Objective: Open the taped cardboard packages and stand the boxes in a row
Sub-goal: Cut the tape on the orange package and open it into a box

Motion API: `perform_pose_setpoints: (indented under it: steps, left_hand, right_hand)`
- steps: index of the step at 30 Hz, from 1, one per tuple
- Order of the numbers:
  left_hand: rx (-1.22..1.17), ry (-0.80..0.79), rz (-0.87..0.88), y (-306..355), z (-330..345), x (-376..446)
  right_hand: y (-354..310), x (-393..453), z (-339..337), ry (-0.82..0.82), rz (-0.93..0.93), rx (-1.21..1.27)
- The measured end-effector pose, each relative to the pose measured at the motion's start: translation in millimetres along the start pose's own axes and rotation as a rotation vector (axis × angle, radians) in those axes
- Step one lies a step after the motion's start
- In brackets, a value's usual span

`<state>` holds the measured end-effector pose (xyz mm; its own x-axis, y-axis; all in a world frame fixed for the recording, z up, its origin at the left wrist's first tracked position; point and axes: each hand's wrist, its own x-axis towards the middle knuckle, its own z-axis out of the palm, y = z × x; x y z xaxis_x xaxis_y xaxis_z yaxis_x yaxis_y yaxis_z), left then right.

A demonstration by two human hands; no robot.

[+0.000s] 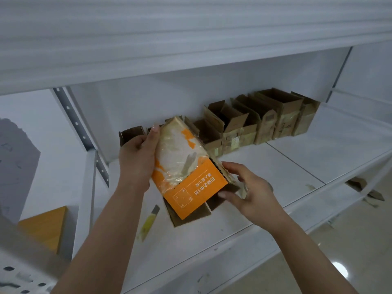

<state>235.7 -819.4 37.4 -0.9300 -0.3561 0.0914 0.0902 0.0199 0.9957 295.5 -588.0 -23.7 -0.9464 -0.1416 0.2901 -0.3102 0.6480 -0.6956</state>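
An orange cardboard package [186,166], partly wrapped in clear tape, is held tilted above the white shelf [297,158]; the left hand [137,158] is curled round its upper end, the right hand [248,187] grips its opened lower flaps; opening appears done; standing it beside the row of opened boxes [254,122] is judged next; a yellow utility knife [149,221] lies below.

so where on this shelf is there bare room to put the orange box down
Bare shelf lies in front of the row of opened boxes, out to the right, and along the front lip. It is crowded at the back wall, and by the yellow cutter under the orange box that both hands hold.
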Motion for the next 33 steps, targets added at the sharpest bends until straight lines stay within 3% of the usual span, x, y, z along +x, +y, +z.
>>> perform_pose_setpoints:
  steps: [5, 10, 16, 20, 22, 25, 29, 33]
  left_hand:
    - [-0.097, -0.100, -0.225, -8, -2, -8]
    - [-0.209, -0.101, -0.198, -13, -1, -19]
    - [0.171, -0.405, -0.133, -19, 7, -62]
    - [0.641, -0.677, -0.024, -22, 17, -86]
    - [0.841, -0.651, 0.078, -31, 25, -86]
    - [0.953, -0.529, 0.220, -39, 35, -83]
    - [0.844, -0.431, 0.433, -38, 44, -83]
    - [0.770, -0.471, 0.509, -33, 60, -83]
  right_hand:
    - [4, -3, 1, 0.329, -0.104, -0.068]
    - [0, 3, -9, 0.461, 0.064, -0.156]
    - [0, 4, -16, 0.438, 0.288, -0.214]
    - [0, -2, -21, 0.457, 0.387, -0.275]
    - [0, -5, -25, 0.478, 0.425, -0.268]
    - [0, -13, -31, 0.524, 0.464, -0.201]
    - [-1, -29, -42, 0.582, 0.533, -0.116]
    - [1, -45, -52, 0.582, 0.600, -0.017]
